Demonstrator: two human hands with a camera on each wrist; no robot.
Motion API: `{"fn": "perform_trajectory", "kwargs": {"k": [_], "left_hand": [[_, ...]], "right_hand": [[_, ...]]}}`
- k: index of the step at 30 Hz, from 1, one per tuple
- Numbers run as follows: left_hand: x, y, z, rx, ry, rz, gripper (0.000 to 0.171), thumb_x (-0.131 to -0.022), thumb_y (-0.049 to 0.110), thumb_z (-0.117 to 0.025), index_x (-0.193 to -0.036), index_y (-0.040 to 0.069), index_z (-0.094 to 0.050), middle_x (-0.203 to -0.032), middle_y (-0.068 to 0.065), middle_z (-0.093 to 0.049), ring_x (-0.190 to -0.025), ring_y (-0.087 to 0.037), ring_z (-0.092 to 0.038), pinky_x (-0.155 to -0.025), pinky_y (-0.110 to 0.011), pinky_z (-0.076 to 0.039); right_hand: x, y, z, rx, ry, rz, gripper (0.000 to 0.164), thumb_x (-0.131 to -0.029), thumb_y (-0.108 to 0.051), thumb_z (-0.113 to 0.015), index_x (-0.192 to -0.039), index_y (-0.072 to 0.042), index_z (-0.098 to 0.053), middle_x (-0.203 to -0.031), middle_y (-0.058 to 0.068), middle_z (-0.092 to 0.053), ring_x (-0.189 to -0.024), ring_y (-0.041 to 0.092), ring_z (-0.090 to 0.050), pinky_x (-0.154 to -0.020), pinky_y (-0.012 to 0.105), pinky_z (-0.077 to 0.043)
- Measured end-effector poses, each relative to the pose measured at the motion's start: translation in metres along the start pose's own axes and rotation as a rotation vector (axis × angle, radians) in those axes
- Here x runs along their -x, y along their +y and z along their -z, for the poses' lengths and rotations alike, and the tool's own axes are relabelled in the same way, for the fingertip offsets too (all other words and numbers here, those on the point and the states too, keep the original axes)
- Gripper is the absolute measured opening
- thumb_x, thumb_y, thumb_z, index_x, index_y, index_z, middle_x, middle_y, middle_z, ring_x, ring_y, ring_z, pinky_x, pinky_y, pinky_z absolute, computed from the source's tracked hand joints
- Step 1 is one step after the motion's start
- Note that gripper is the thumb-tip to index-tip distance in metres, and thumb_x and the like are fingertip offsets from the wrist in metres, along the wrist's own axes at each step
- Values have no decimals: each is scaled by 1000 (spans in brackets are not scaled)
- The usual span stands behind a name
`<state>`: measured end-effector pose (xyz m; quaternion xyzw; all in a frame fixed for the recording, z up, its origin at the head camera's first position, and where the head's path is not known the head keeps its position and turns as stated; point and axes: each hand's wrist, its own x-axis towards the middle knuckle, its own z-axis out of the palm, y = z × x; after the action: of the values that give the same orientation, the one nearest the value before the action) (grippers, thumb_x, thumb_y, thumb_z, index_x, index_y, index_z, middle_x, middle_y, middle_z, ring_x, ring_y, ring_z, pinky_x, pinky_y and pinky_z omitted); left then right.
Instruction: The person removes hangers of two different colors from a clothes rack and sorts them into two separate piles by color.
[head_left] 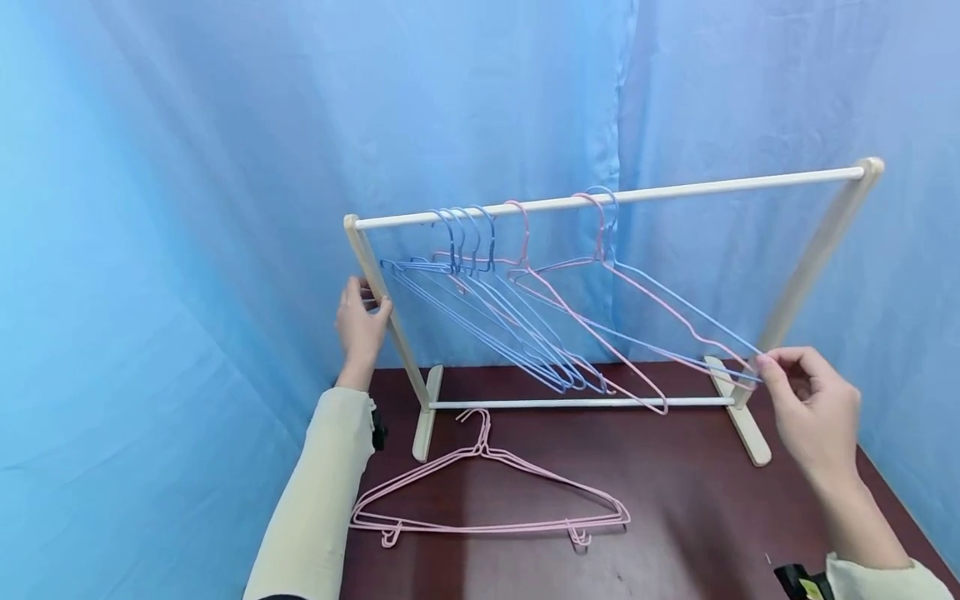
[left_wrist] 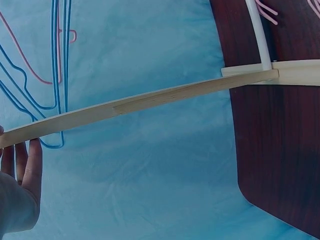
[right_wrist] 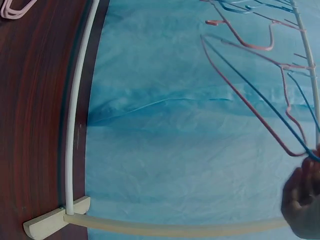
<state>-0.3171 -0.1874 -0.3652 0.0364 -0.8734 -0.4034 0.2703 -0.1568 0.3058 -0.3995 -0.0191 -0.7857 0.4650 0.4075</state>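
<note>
Under the top bar of a wooden clothes rack, my right hand [head_left: 817,408] pinches the lower corner of a blue hanger [head_left: 708,320] between thumb and fingers. That hanger's hook is over the bar, close beside the hook of a pink hanger [head_left: 600,229]. At the rack's left side, my left hand [head_left: 360,329] grips the wooden post [head_left: 407,354], thumb in front and fingers partly hidden behind it. Several blue hangers [head_left: 491,242] hang bunched toward the left end, with another pink hanger [head_left: 555,292] just right of them.
Pink hangers [head_left: 525,530] lie stacked on the dark red table [head_left: 675,500] in front of the rack. A white lower rod [head_left: 510,404] joins the rack's feet [head_left: 750,433]. Blue curtains [head_left: 225,167] surround the table.
</note>
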Motion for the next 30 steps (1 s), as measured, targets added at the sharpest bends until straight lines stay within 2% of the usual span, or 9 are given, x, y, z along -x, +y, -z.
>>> {"fn": "perform_trajectory", "kwargs": {"k": [3, 6, 8, 12, 16, 18, 20, 24, 30], "left_hand": [[2, 0, -3, 4, -5, 4, 30, -97, 19, -57, -122, 4, -51, -121, -20, -58, -112, -35, -64, -96, -51, -53], [5, 0, -3, 5, -18, 20, 30, -97, 19, -57, -123, 5, -51, -120, -19, -58, -112, -35, -64, -95, -51, -54], [4, 0, -3, 7, -21, 23, 30, -97, 19, -57, -123, 5, -51, -119, -19, -58, -112, -34, -64, -94, -51, -54], [2, -1, -2, 21, -13, 14, 30, -98, 19, -57, -123, 5, -50, -120, -20, -58, -112, -35, -63, -94, -51, -54], [3, -2, 1, 17, -18, 24, 29, -98, 19, -57, -122, 4, -50, -119, -20, -57, -112, -36, -63, -93, -51, -54], [5, -4, 2, 9, -20, 30, 29, -98, 19, -57, -122, 5, -50, -119, -20, -58, -112, -36, -64, -93, -52, -54], [5, -4, 3, 2, -13, 29, 30, -98, 20, -57, -123, 6, -51, -118, -19, -58, -111, -35, -64, -93, -52, -55], [2, -2, 2, -19, -11, 15, 31, -97, 22, -57, -124, 6, -51, -118, -18, -59, -111, -35, -65, -92, -51, -55], [1, 0, 0, 2, -14, 27, 31, -97, 20, -57, -124, 6, -51, -120, -19, -59, -112, -35, -64, -93, -52, -55]], "right_hand": [[5, -3, 9, 70, -59, -102, 10, -96, -13, -64, -86, -13, -64, -68, -27, -58, -58, -10, -51, -56, 5, -38], [9, -9, 16, 98, -71, -99, 11, -96, -13, -63, -86, -15, -63, -68, -28, -58, -58, -12, -52, -56, 4, -39], [9, -14, 18, 107, -52, -37, 8, -94, -11, -66, -86, -12, -66, -71, -32, -58, -58, -15, -52, -57, 2, -39], [5, -21, 14, 120, 3, 191, 3, -88, -5, -71, -88, -2, -73, -78, -35, -56, -63, -20, -47, -61, -2, -36], [6, -26, 1, 165, 62, 399, 6, -85, -5, -72, -85, 1, -74, -73, -14, -58, -67, -18, -40, -64, -1, -30], [8, -28, -6, 194, 79, 462, 10, -87, -8, -71, -88, 1, -75, -69, -1, -57, -68, -13, -37, -63, 2, -28], [9, -30, -14, 213, 89, 514, 15, -89, -12, -68, -93, 0, -76, -67, 5, -57, -66, -9, -37, -59, 5, -28], [9, -34, -26, 213, 103, 603, 27, -96, -23, -60, -97, -2, -77, -63, 4, -54, -60, -1, -35, -50, 14, -25], [7, -37, -42, 237, 101, 681, 39, -99, -32, -55, -88, -1, -76, -61, 6, -61, -49, 3, -34, -43, 20, -23]]}}
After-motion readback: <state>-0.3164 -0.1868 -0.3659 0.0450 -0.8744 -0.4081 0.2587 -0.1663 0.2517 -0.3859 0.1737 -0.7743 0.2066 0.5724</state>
